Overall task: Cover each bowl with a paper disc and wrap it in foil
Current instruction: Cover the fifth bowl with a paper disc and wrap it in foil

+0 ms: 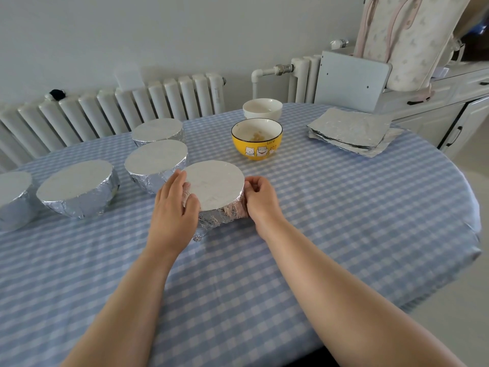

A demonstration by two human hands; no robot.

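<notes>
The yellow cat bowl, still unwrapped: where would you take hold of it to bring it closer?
Probably cup the yellow bowl around its rounded outer wall below the rim, coming from the near side with both hands. It stands upright and open with something inside, so keep it level.

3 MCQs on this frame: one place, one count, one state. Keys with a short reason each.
1. Where does the stack of square foil sheets lie?
A. far right of the table
B. near left corner
C. between the two hands

2. How many bowls stand unwrapped?
A. none
B. two
C. five

3. What is the state of the foil-wrapped bowl with a flat silver top between the hands?
A. bare and open
B. covered, with the left hand and right hand on its sides
C. tipped over

Keys: 1 A, the sheets sit at the far right of the blue checked tablecloth. 2 B, only the yellow cat-print bowl and the white bowl behind it are open. 3 B, foil covers top and sides, a hand on each side.
</notes>
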